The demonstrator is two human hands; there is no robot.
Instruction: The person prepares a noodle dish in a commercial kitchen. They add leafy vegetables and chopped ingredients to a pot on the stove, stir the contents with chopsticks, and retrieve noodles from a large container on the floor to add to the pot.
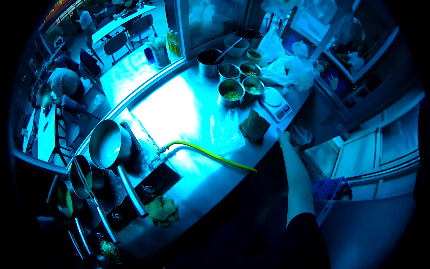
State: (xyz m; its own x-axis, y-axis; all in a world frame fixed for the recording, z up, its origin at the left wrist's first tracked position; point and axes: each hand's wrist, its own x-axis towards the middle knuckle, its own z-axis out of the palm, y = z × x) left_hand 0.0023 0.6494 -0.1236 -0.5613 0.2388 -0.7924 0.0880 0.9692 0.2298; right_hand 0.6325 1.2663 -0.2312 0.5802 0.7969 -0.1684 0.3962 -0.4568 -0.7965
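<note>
My right hand (284,136) reaches to the front edge of the metal counter (210,186). Its fingers look partly curled, close to a white kitchen scale (270,98); whether it touches the edge or grips anything is unclear. A folded dark cloth (254,124) lies just left of the hand. Beyond the scale stand metal pots of chopped food, among them a near pot (231,94) and one beside it (253,89). A thin clear plastic bag (231,134) lies flat by the cloth. My left hand is out of view.
A yellow hose (211,154) runs across the counter to the stove. Saucepans, including a tilted one (106,144), have handles jutting over the front. A crumpled cloth (163,211) lies beside them. White plastic bags (290,69) fill the far corner. People sit beyond the window.
</note>
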